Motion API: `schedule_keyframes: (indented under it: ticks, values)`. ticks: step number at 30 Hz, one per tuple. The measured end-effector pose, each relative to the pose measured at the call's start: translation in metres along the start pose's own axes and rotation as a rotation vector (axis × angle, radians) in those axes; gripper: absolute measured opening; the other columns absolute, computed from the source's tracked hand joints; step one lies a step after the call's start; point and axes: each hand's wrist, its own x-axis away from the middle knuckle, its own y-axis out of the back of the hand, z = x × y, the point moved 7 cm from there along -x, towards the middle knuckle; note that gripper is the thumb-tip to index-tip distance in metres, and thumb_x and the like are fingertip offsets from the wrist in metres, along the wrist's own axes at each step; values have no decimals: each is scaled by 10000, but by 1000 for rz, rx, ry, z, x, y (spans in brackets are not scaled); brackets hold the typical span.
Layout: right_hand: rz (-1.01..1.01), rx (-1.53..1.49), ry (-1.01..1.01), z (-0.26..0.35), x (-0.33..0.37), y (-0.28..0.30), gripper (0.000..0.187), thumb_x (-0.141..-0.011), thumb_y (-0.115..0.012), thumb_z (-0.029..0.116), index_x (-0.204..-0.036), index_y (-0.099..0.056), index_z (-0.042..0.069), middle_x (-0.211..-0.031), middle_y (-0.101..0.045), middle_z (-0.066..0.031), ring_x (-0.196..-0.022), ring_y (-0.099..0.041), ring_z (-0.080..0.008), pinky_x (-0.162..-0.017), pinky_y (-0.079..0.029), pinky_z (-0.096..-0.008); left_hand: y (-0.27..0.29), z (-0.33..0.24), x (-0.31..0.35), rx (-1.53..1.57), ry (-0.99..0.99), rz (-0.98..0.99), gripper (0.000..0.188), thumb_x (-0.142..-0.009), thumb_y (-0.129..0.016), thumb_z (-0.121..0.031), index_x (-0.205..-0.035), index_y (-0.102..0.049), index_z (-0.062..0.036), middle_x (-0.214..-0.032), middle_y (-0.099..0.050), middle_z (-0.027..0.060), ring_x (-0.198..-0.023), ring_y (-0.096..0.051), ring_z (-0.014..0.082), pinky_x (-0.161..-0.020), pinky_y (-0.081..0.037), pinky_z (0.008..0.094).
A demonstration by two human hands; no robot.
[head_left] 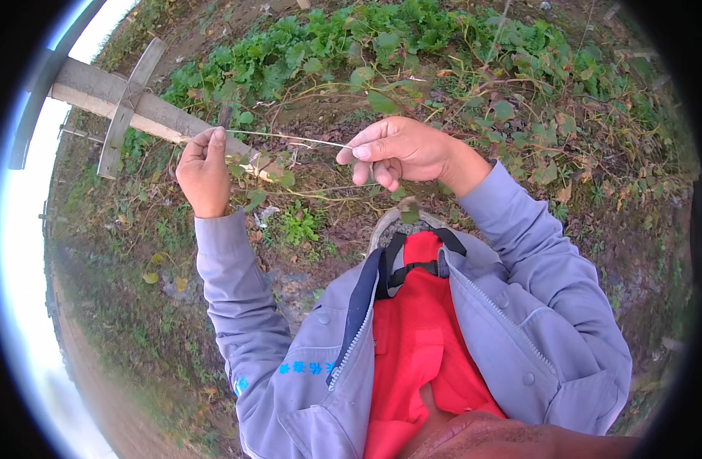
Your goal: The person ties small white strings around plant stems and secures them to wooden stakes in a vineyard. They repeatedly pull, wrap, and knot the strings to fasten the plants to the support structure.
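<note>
Two hands hold a thin wire tight above the ground.

The left hand [205, 171] is curled shut, pinching one end of the thin wire [290, 138] between thumb and finger. The right hand [401, 149] pinches the other end with its thumb and first finger, and its other fingers are bent in. The wire runs almost flat between the two hands, out in front of the grey jacket [511, 306]. Below it are brown dirt, dry leaves and green plants [328, 46]. A grey concrete post [129, 103] lies behind the left hand. To do this well, I think both hands should keep a firm pinch and pull gently apart, so the wire stays straight and does not slip.
</note>
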Motion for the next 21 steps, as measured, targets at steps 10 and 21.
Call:
schedule_keyframes:
  ticks: [10,21]
  values:
    - [149,-95,133,27,78,44,361,-1039,-589,117,-1362,-588,-47,-1044,-768,-166,-612,-694,-100,-535,-596,-238,-94,-21,54,-186,63,66,216,-955,-753,-183,-1042,-767,14,-869,-750,32,-793,-648,71,-705,-521,239]
    - [-146,157,534,89,102,81,506,-1054,-539,114,-1547,-436,63,-1247,-717,-171,-660,-693,-112,-620,-601,-265,-190,-68,176,-105,177,477,178,-945,-746,-132,-1054,-764,7,-841,-731,22,-738,-620,69,-682,-516,250]
